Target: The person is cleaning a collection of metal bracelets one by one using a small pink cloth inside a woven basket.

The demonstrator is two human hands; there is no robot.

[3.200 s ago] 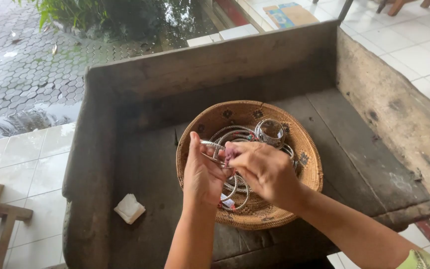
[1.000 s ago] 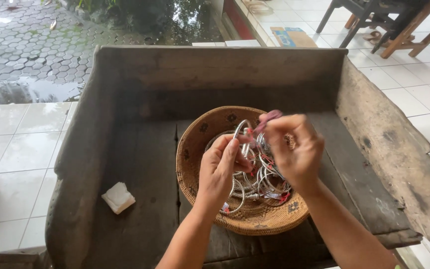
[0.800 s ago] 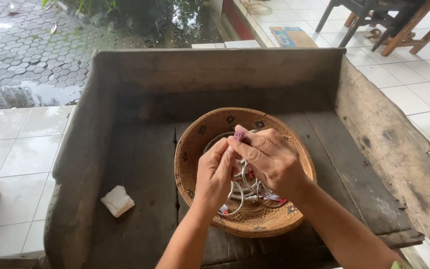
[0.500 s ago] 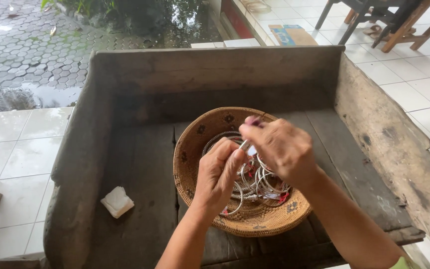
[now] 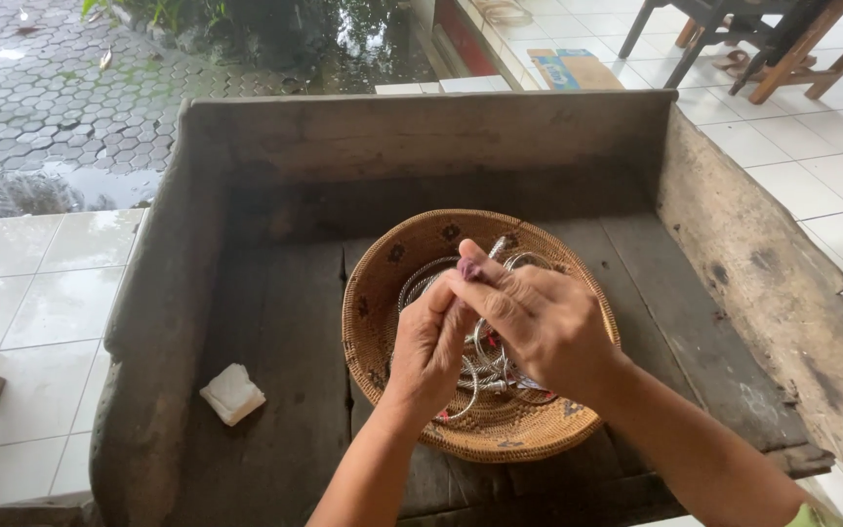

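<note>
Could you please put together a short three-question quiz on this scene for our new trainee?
1. True or false: both hands are over the woven basket.
2. What lies on the wooden tray, to the left of the basket?
A. a folded white cloth
B. a metal spoon
C. a green cup
3. What fills the basket under the hands?

Key:
1. True: the left hand and the right hand meet above it, pinching a silver bangle with a small purple piece.
2. A, the folded white cloth.
3. A heap of silver bangles.
</note>
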